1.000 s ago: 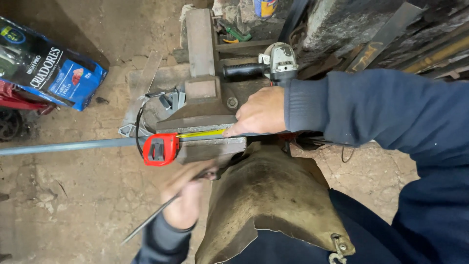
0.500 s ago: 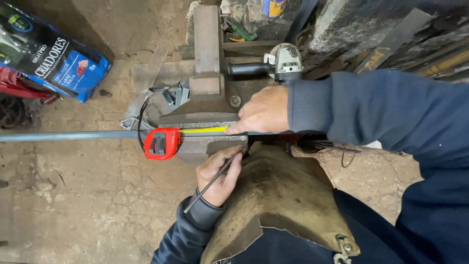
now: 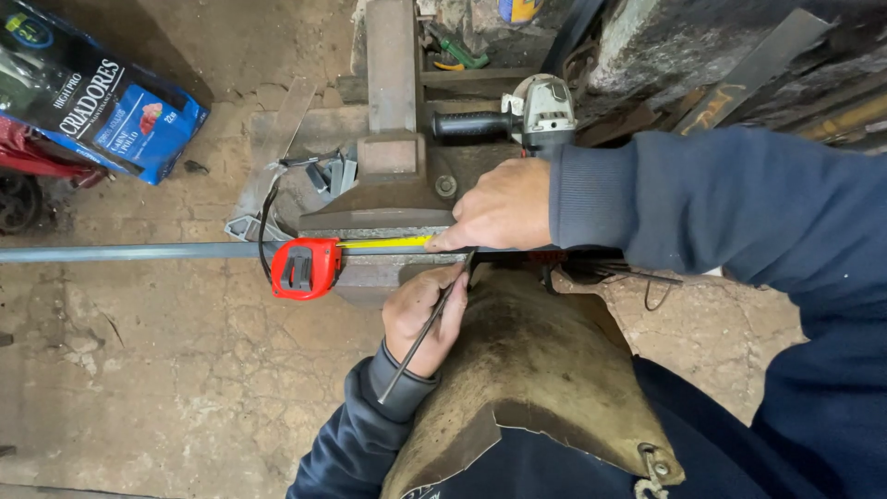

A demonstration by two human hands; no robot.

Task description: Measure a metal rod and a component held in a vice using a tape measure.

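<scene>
We count two hands: the left hand (image 3: 423, 319) and the right hand (image 3: 499, 205). We see one red tape measure (image 3: 303, 268), one long metal bar (image 3: 129, 251), one thin scriber (image 3: 418, 344), one vise (image 3: 393, 176), one angle grinder (image 3: 517, 115) at the far side, and one blue bag (image 3: 92, 92) far left.

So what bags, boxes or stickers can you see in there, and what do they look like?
Feed bag: top left, lying on the dirt floor; soft, rectangular, blue and black with white lettering and a small red picture.
Tape measure case label: beside the metal bar at the vise; small dark panel on the red case.
Round yellow and blue thing: top edge, mostly cut off; too little shows to tell what it is.
No signs or screens.
</scene>
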